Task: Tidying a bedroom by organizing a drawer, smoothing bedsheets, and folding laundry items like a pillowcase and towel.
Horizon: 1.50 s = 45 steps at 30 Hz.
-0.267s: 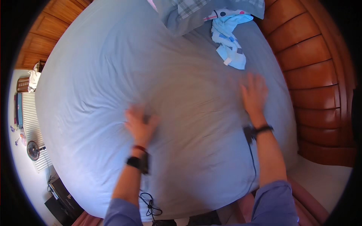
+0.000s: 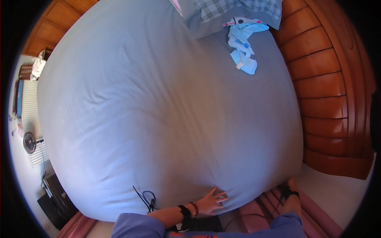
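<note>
While left hand (image 2: 212, 201) fingers spread on sheet (image 2: 166, 119) edge, right hand (image 2: 291, 186) fingers hidden.

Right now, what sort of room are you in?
Most likely a bedroom: a bed under a grey-blue sheet, a plaid pillow at its far end, and a carved wooden bed frame alongside.

Broad grey sheet (image 2: 166, 111) lies open; only crumpled blue cloth (image 2: 243, 47) obstructs.

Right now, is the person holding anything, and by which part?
The left hand lies flat, fingers spread, on the near edge of the grey-blue sheet, gripping nothing. The right hand is mostly hidden at that edge; cannot tell.
</note>
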{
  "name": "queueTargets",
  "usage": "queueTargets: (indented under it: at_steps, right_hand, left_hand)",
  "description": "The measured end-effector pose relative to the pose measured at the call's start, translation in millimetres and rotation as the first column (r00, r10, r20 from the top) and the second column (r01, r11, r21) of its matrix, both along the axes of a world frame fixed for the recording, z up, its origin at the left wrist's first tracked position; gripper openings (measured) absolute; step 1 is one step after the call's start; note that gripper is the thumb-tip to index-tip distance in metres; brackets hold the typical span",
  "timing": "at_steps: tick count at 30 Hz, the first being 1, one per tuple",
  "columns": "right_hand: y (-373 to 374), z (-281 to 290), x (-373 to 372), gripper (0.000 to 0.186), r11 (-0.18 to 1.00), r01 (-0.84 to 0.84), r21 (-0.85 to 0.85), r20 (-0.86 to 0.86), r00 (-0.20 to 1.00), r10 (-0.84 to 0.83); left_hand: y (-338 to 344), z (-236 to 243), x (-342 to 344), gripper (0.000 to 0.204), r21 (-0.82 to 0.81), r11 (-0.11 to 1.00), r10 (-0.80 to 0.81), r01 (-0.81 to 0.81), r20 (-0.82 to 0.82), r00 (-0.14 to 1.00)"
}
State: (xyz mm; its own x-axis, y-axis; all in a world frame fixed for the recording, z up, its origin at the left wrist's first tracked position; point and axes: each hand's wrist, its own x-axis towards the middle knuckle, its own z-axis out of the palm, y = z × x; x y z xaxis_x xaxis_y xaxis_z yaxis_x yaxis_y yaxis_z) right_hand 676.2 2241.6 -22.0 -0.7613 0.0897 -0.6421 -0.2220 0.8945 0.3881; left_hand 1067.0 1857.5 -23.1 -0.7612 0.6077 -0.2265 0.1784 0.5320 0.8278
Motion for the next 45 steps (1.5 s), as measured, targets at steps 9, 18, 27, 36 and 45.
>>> queueTargets:
  at_steps: [9,18,27,36,45]
  right_hand:
    - [-340.9,-0.4,-8.0,0.052,0.472,-0.628,-0.619,-0.671,0.735,0.098]
    - [-659.7,-14.4,-60.7,0.072,0.16,-0.416,-0.895,-0.442,0.874,-0.202]
    - [-715.3,-11.6,-102.0,0.055,0.54,-0.363,-0.759,-0.376,0.922,0.09]
    - [-509.1,-5.6,129.8,0.039,0.558,-0.26,-0.788,0.135,0.811,0.569]
    - [-301.3,30.7,282.0,0.072,0.691,0.071,-0.72,0.633,0.476,0.611]
  left_hand:
    - [-246.9,-7.3,82.3,0.085,-0.341,-0.173,0.915,-0.924,-0.404,-0.022]
    - [-267.1,-14.1,59.8,0.116,-0.653,-0.144,0.975,-0.743,-0.222,0.007]
    - [-267.1,-13.3,58.1,0.121,-0.703,-0.115,0.985,-0.702,-0.17,0.009]
    - [-270.2,-20.0,69.1,0.122,-0.67,-0.112,0.973,-0.734,-0.225,0.057]
    - [-207.6,-7.0,-13.2,0.058,-0.178,0.105,0.978,-0.978,-0.158,0.134]
